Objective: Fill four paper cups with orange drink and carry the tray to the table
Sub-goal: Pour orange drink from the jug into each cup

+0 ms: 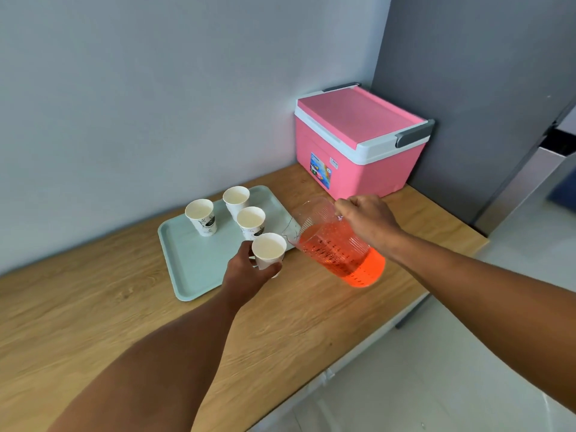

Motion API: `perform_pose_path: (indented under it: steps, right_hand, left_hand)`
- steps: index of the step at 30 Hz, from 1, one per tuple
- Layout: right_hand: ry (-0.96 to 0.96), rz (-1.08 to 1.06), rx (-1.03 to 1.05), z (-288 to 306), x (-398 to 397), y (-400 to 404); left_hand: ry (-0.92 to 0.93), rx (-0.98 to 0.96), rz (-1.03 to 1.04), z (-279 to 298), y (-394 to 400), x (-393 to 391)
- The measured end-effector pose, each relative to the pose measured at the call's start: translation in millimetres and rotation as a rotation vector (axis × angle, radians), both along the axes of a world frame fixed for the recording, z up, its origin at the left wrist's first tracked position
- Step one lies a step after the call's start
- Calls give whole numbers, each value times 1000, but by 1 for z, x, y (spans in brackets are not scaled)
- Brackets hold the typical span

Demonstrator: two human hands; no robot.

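Observation:
A pale green tray (193,263) lies on the wooden counter (93,307). Three white paper cups stand on it: one at the left (201,217), one at the back (236,199), one in the middle (251,222). All look empty. My left hand (249,269) grips a fourth empty paper cup (268,250) above the tray's near right corner. My right hand (366,218) holds the handle of a clear plastic jug (336,244) with orange drink in it. The jug is tilted to the left, and its spout is close to the rim of the held cup.
A pink cooler box (358,141) with a white rim and grey latches stands at the counter's back right corner against a dark grey panel (467,88). The counter's edge runs along the right, with pale floor (467,369) below.

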State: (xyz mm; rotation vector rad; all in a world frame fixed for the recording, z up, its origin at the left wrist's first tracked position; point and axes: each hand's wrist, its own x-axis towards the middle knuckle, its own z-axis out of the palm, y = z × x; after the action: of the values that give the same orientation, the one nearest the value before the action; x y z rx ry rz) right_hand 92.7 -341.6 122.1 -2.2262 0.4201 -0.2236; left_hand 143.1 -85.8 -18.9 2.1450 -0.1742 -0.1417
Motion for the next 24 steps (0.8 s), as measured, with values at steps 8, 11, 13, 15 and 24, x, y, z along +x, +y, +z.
perform_pose_path:
  steps: [8,11,13,15,24]
  right_hand:
    - [68,16,-152,6,2,-15]
    - [93,25,-199,8,4,-16]
    - [107,40,-232,9,6,-15]
    - [115,58,-252,9,8,-15]
    - [134,94,-309,15,9,-2]
  left_hand:
    - [7,34,-45,-5,-20,8]
    - [12,43,-59,-5,-24,9]
    - [13,50,-66,-4,-26,10]
    - [12,53,-75,-4,-27,10]
    - [32,57,-91,-4,-22,9]
